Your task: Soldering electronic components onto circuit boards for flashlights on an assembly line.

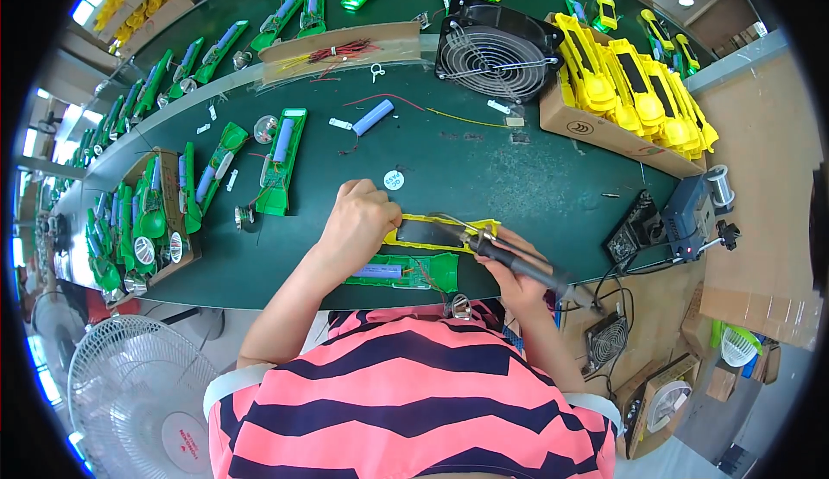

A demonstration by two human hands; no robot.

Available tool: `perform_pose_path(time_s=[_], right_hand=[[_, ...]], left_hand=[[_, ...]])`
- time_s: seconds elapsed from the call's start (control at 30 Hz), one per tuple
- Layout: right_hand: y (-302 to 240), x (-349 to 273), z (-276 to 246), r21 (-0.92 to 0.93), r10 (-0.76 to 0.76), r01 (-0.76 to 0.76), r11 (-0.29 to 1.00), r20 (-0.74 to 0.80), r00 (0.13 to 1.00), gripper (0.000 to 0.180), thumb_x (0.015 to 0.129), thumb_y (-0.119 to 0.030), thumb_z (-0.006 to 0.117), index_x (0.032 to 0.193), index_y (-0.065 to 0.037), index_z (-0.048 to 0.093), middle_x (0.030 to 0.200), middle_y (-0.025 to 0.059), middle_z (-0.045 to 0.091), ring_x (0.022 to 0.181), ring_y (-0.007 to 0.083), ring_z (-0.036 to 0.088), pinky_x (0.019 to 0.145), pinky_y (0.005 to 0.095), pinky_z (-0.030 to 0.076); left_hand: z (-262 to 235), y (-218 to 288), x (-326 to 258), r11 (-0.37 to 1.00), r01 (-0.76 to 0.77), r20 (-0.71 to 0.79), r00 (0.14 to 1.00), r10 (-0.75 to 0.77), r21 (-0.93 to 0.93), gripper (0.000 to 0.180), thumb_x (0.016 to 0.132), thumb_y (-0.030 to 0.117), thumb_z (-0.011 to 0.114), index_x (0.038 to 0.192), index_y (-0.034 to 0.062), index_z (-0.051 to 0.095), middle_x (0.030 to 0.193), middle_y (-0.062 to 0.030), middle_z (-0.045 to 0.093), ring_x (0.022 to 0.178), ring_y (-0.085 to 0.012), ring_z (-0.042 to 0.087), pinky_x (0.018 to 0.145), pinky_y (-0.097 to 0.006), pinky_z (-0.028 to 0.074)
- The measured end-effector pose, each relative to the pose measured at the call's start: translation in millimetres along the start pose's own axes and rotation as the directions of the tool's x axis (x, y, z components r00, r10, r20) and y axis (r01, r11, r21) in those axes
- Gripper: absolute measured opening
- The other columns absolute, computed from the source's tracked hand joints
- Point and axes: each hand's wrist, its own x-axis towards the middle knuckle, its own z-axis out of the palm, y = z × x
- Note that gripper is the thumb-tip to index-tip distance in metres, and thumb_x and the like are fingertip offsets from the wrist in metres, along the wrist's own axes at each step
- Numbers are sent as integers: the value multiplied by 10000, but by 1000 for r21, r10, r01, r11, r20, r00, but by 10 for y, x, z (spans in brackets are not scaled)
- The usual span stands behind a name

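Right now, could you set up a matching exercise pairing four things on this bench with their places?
Things:
1. soldering iron
2. yellow shell
3. black fan
4. loose blue cell

Places:
a. lying alone on the green mat, left of the fan
b. gripped in the right hand
c. upper middle, beside the box of yellow housings
d. pressed down by the left hand

Pairs: 1-b, 2-d, 3-c, 4-a

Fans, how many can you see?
5: black fan on the bench's far side, white floor fan lower left, and three small ones lower right. More may be hidden.
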Motion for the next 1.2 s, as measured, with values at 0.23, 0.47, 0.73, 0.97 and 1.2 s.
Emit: perform_pose_path(time_s=[0.23,0.47,0.73,0.97,1.2], right_hand=[[-2,207,266,549,678,-568,613,4,735,109,819,-35,539,889,48,546,631,126,594,514,146,562,487,243,461],[11,227,287,536,671,-593,600,66,739,101,811,-40,572,869,42,557,704,86,600,587,128,608,487,205,477],[21,222,301,494,648,-587,641,61,759,107,810,-35,575,875,47,554,723,88,602,603,132,614,498,208,488],[20,189,254,585,594,-505,635,48,803,122,812,-36,578,896,48,551,771,110,607,627,146,620,509,222,501],[-61,82,152,470,455,-343,813,-146,878,152,799,2,568,939,53,539,776,125,606,635,164,621,564,249,518]], left_hand=[[125,56,-22,990,40,27,999,-44,134,51,625,81,595,610,104,638,674,-47,531,777,-224,492,771,-371,364],[160,51,-39,981,76,41,996,-84,178,33,614,117,659,639,129,641,664,-24,485,774,-208,475,786,-377,363],[169,59,-27,976,80,61,994,-94,201,20,626,123,652,645,126,647,674,-30,497,778,-214,482,786,-379,362],[150,67,-15,973,62,63,995,-78,223,10,630,124,647,638,118,646,649,-33,498,758,-211,486,770,-375,363],[148,67,-19,975,67,70,994,-84,210,88,610,70,586,629,121,655,679,-50,533,782,-217,502,765,-398,356]])
